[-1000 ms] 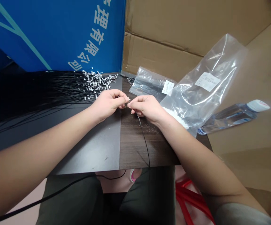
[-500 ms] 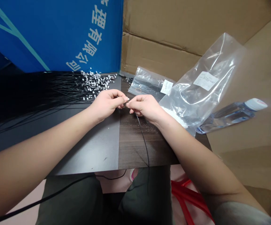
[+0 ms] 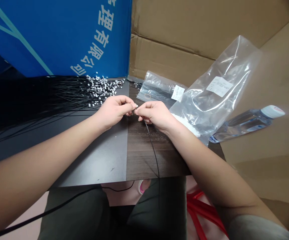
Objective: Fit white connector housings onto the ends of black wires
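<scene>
Over the middle of the table my left hand (image 3: 116, 109) is closed in a pinch. Its thumb and forefinger hold a small white connector (image 3: 136, 105), mostly covered by the fingertips. Close against it, my right hand (image 3: 156, 113) pinches the end of a thin black cable (image 3: 154, 151). This cable runs down from under the right hand and hangs over the table's front edge. Whether the cable end sits inside the connector is hidden by the fingers. Left of my hands lies a thick bundle of black cables (image 3: 66, 91), with many white connectors (image 3: 100, 88) on their ends.
A small labelled plastic bag (image 3: 159, 87) lies behind my right hand. Beside it a large clear bag (image 3: 209, 100) holds white pieces (image 3: 187, 125). A water bottle (image 3: 247, 123) lies at the right. Cardboard (image 3: 174, 26) and a blue panel (image 3: 59, 33) wall the back.
My hands keep the same pinch at nearly the same spot. Below the table, my leg on the right has shifted slightly.
</scene>
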Available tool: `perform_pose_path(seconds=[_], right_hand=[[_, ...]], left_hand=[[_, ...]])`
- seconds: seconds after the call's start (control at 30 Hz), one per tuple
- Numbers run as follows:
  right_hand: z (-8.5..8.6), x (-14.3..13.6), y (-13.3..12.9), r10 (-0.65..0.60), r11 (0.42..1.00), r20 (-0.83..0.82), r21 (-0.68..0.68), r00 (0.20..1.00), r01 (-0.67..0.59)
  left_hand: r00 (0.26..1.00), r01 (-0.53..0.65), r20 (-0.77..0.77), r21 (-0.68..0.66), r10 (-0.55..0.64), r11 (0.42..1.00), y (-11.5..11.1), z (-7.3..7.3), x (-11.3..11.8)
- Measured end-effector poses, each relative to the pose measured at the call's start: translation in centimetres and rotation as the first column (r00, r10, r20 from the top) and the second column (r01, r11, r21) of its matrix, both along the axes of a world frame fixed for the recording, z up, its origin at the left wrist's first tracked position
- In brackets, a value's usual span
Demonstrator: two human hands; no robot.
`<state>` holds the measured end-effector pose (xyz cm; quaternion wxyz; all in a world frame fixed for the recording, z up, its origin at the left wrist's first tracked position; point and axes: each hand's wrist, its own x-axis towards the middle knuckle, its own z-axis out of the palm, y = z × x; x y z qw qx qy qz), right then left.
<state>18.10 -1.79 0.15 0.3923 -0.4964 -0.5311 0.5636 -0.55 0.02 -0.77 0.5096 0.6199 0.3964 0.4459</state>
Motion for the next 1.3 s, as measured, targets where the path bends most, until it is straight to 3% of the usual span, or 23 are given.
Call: perform_pose_path(seconds=[0.43, 0.83, 1.3], right_hand=[[-0.61, -0.32, 0.12, -0.012, 1.0, -0.034, 0.028, 0.999, 0.013], [-0.43, 0.37, 0.36, 0.048, 0.999, -0.009, 0.017, 0.999, -0.048], [-0.84, 0.01, 0.24, 0.059, 0.994, 0.015, 0.093, 0.998, -0.06]], left_hand=[[0.999, -0.015, -0.036, 0.06, 0.017, 0.998, -0.09, 0.26, 0.09], [0.997, -0.058, 0.04, -0.065, 0.06, 0.996, 0.29, -0.46, -0.1], [0.998, -0.036, 0.041, -0.032, 0.038, 0.999, 0.42, -0.42, -0.09]])
